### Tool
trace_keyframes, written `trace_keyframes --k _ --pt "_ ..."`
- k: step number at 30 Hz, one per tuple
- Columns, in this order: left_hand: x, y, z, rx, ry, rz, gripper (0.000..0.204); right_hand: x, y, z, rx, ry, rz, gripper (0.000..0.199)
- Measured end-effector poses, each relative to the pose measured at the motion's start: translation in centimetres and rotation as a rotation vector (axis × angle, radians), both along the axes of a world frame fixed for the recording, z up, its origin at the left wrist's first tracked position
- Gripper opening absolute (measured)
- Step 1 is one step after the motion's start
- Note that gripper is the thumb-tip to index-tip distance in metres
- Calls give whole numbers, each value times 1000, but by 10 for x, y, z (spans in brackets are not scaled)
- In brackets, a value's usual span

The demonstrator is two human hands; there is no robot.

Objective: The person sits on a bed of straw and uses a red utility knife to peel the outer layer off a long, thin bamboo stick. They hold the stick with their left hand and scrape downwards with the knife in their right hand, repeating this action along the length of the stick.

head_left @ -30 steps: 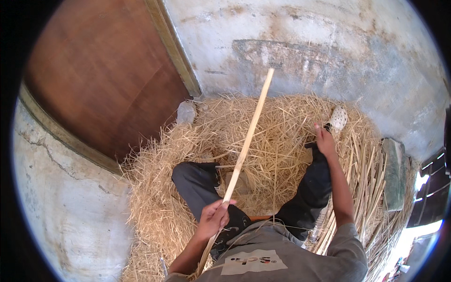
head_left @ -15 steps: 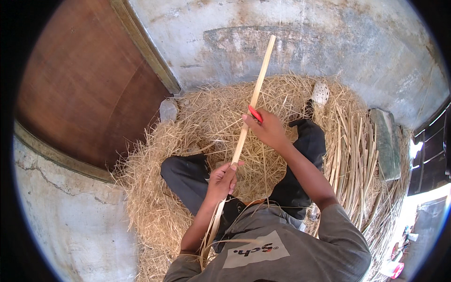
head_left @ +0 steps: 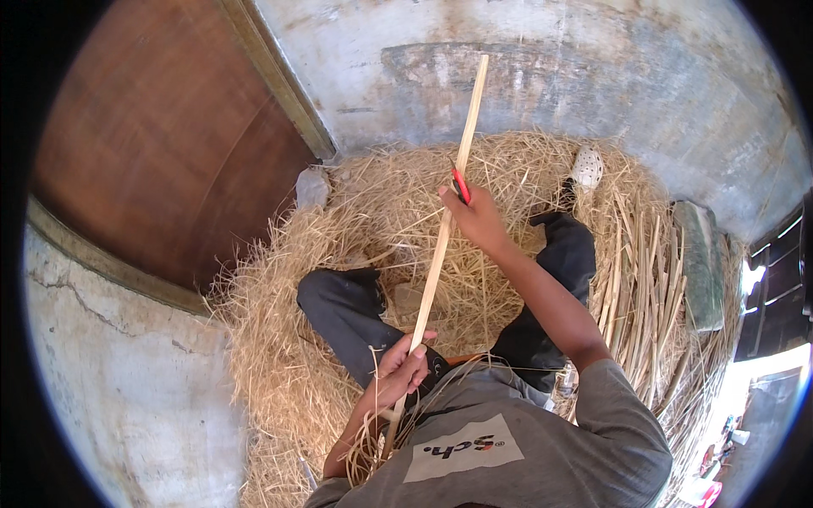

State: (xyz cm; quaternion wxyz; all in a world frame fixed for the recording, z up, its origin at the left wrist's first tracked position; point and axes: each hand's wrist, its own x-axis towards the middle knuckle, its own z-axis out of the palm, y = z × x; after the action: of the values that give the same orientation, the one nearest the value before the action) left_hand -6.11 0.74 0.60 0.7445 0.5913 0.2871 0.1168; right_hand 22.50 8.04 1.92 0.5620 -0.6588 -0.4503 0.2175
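A long, pale bamboo strip (head_left: pixel 439 256) slants from my lap up toward the wall. My left hand (head_left: pixel 400 373) is closed round its lower part, near my waist. Higher up, my right hand (head_left: pixel 479 222) grips a small red-and-black-handled knife (head_left: pixel 461 186) against the strip, thumb on the strip's left side. Most of the knife's blade is hidden or too thin to make out. Thin curled shavings (head_left: pixel 366 444) hang around my left wrist and forearm.
Straw-like shavings (head_left: pixel 279 339) cover the floor around my bent legs. Long split strips (head_left: pixel 635 288) lie in a pile on the right, beside a greenish stone slab (head_left: pixel 701 267). A white perforated shoe (head_left: pixel 587 167) is near the wall (head_left: pixel 542 93); a brown door panel (head_left: pixel 161 152) stands left.
My left hand has moved down toward my lap, and the strip has shifted slightly left and stands steeper. The knife has turned more upright in my right hand. More curled shavings show by my left wrist.
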Motion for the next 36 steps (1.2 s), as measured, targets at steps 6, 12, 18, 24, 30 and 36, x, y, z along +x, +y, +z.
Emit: trace_keyframes --k 6,12,18,24,30,36 --pt "-4 -1 -1 9 -31 89 32 -10 4 6 31 28 -9 47" --pt "4 12 1 -12 -80 196 27 -24 -52 13 -46 -465 146 54" --pt "31 20 11 -161 -180 224 22 -49 -81 -17 42 -832 243 53" --pt "36 16 9 -358 -267 211 26 -36 -78 -19 10 -772 121 55" --pt "37 16 -3 -615 -488 183 25 -34 -74 -30 217 -947 236 60" --pt "37 18 -9 -743 -550 183 26 -41 -74 -38 200 -954 236 61"
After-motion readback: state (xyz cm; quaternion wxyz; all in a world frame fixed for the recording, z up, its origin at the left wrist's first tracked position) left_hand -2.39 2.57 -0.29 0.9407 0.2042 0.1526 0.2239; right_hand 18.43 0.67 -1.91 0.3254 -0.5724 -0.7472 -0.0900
